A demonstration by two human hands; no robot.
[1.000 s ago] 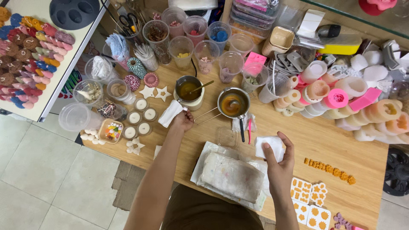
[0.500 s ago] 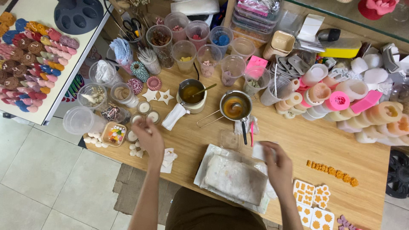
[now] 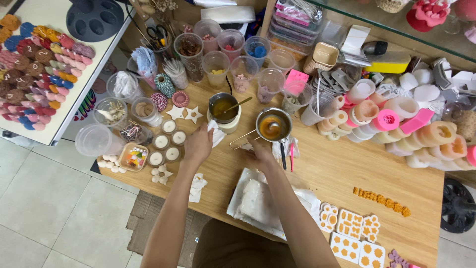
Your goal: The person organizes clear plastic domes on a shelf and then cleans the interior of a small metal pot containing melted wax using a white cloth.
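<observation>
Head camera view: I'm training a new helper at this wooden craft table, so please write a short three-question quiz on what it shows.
1. True or false: the left hand rests on the white folded cloth beside the metal pot of amber liquid.
2. Which hand is nearest the wire handle of the small steel saucepan?
A. left
B. right
3. What shape are the two flat white ornaments?

Key: 1 true; 2 B; 3 stars.

A wooden tabletop (image 3: pixel 347 168) is crowded with craft supplies: clear plastic cups (image 3: pixel 216 62), two metal pots of amber liquid (image 3: pixel 271 125), small white candles (image 3: pixel 163 141), silicone moulds (image 3: pixel 391 119), orange flower-shaped pieces (image 3: pixel 352 233) and a white wrapped block (image 3: pixel 258 201).
</observation>
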